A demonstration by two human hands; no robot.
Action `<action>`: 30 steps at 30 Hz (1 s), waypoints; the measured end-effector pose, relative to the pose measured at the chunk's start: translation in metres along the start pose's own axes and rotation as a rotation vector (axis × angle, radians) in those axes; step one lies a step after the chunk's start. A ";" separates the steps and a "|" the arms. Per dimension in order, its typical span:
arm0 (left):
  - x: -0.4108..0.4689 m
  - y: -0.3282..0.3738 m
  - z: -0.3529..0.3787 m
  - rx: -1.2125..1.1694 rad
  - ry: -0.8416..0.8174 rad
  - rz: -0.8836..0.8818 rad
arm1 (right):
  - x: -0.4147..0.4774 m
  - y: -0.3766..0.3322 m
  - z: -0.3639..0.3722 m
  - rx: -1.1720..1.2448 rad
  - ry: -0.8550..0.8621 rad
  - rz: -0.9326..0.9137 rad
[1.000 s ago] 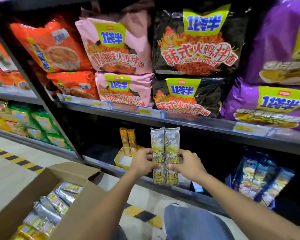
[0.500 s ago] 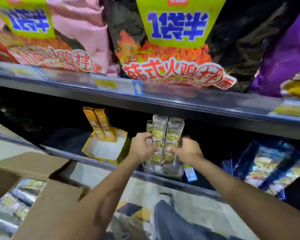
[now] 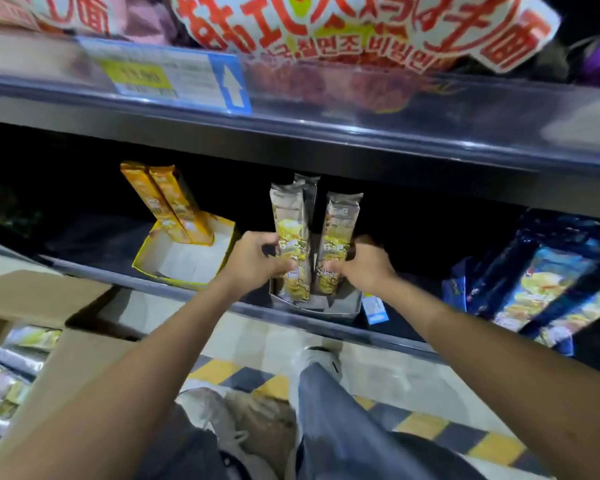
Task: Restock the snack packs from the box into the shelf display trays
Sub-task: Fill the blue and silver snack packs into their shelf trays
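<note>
Far to the left of the left hand, and lower, the open cardboard box [image 3: 59, 348] shows rows of silver snack packs [image 3: 4, 375] lying inside, so plenty of stock is yet to be shelved. Just to the left of that hand, on the lower shelf [image 3: 406, 341], stands a yellow display tray [image 3: 184, 268]. It holds only two orange packs [image 3: 168, 202] leaning at its back, and most of its floor is bare. I judge it needs filling too, though I cannot tell whether the box carries that kind.

The left hand [image 3: 253, 263] has its fingers curled round the lower half of the upright left-hand pack [image 3: 291, 237]. Just beside it, the right hand [image 3: 366, 268] grips the upright right-hand pack [image 3: 338, 237] the same way. Both packs have their bottom ends down inside the grey display tray [image 3: 326, 308], which sits at the shelf's front edge beneath the two hands. A third pack [image 3: 307, 187] stands behind them. This looks like the setting-in step for this pair, and the tray seems far from full.

Just right of the right hand lies a small blue-and-white tag [image 3: 374, 308], and well to its right lean blue snack bags [image 3: 548, 282]. Above both hands runs the upper shelf rail [image 3: 361, 133] with a price label [image 3: 174, 77].
</note>
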State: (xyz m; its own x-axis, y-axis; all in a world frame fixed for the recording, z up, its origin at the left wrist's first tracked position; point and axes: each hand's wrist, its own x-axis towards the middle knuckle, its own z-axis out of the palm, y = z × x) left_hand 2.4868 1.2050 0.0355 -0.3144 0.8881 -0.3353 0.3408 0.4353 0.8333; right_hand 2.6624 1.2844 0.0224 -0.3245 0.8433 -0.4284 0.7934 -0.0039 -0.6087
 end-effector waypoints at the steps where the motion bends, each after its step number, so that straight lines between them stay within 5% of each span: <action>1: 0.002 -0.001 -0.003 0.012 -0.004 -0.013 | 0.003 0.000 0.001 -0.013 0.007 0.008; 21: 0.013 -0.026 0.003 0.263 0.056 0.080 | 0.047 -0.006 0.035 -0.054 0.129 0.064; 30: 0.021 -0.036 -0.002 0.061 0.047 0.016 | 0.046 0.000 0.041 -0.066 0.190 0.060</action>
State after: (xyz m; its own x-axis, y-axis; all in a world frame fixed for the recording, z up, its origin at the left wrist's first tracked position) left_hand 2.4666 1.2078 -0.0004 -0.3497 0.8876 -0.2998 0.3987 0.4306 0.8097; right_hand 2.6266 1.3011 -0.0248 -0.1776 0.9290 -0.3247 0.8424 -0.0271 -0.5381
